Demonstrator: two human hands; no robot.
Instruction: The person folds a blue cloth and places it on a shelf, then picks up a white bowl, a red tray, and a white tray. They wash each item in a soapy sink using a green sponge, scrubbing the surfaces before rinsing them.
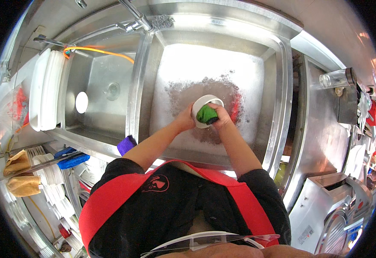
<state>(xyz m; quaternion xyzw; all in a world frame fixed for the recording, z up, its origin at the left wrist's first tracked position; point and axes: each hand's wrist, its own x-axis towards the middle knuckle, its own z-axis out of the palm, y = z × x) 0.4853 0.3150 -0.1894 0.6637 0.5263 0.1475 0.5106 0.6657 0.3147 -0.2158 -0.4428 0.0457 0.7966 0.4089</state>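
Note:
My left hand [186,116] grips the left side of a round white bowl [204,99], tilted over the right-hand sink basin. In my right hand [222,116] is a green scouring sponge [207,114] with a dark edge, pressed inside the bowl. Below both hands, soapy water with white foam [204,61] fills part of the large stainless steel basin [276,113]. The brownish water [191,90] shows through a gap in the foam, with a red patch on its right. My fingers partly hide the bowl's rim.
A smaller basin [97,77] on the left has an orange hose [101,51] over it. White trays [51,90] stand beside it. A purple cloth [126,145] hangs on the front edge. Stacked white plates [47,171] fill the lower-left shelf. A metal slicer [329,200] sits at right, below a clear jar [332,79].

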